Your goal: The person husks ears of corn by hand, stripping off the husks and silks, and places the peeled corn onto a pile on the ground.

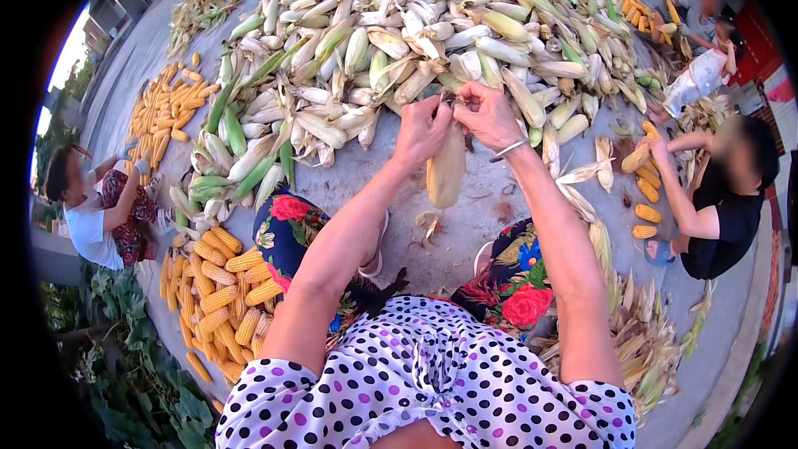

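Note:
An ear of corn (446, 168) hangs tip-down between my hands, a pale husk over most of it and yellow kernels showing along its left edge. My left hand (422, 127) pinches the husk at the top end. Beside it, my right hand (490, 119), with a bangle at the wrist, grips the same end from the other side. Both sets of fingers are closed on the husk. Just beyond them rises a big heap of unhusked corn (399, 41).
Husked yellow cobs (224, 291) are piled at my left, with another cob pile (166, 104) farther off. Stripped husks (636, 333) lie at my right. One person (100, 208) sits at left; another person (723, 199) at right handles cobs. More people are at the upper right.

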